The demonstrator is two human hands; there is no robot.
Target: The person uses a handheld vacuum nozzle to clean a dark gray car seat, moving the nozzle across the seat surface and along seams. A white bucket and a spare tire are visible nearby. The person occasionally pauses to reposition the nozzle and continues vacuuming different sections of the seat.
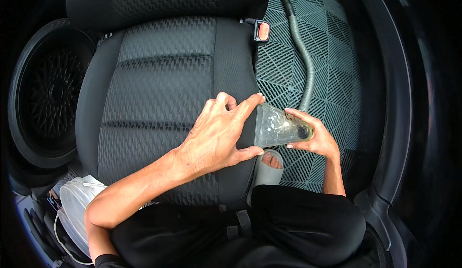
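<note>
A clear plastic vacuum nozzle (278,125), flared and stained inside, lies against the right side of a dark fabric car seat (166,87). My right hand (317,134) is wrapped around its narrow end, next to the ribbed grey hose (307,69). My left hand (223,130) is over the seat's side edge, thumb and index finger spread to the two corners of the nozzle's wide mouth. Whether those fingers grip the mouth or only touch it is hard to tell. The mouth's edge meets the seat's side fabric.
A seat belt buckle (262,31) with an orange button stands at the seat's rear right. A wheel with a mesh rim (56,91) is at the left, and translucent plastic containers (74,210) are at the lower left. Beneath the hose is grated tile flooring (278,65); a slipper-clad foot (270,167) rests there.
</note>
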